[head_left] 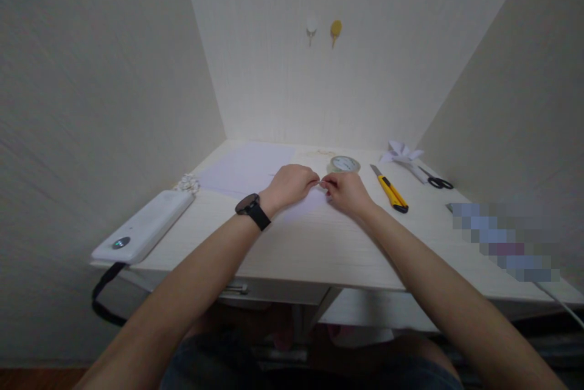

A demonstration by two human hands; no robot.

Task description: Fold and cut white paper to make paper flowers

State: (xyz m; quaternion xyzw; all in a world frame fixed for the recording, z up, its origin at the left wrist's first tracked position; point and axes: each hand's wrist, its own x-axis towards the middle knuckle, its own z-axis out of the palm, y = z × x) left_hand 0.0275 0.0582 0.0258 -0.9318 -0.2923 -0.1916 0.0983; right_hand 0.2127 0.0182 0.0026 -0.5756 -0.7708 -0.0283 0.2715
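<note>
My left hand [294, 184], with a dark watch [253, 210] on its wrist, is closed in a pinch over the middle of the desk. Opposite it, my right hand [345, 190] pinches too, its fingertips almost touching those of the left. Between them shows a small white edge, apparently of the paper [303, 208] lying beneath and in front of the hands. The fingers cover most of what they grip. Just behind my right hand lies a roll of clear tape [344, 163].
White sheets [249, 166] lie at the back left, near a bundled white cord [188, 184] and a white power bank [146, 226]. On the right are a yellow utility knife [391, 190], a folded paper flower [401, 152], black scissors [438, 182] and a blurred-out device [497, 238]. Walls enclose the desk.
</note>
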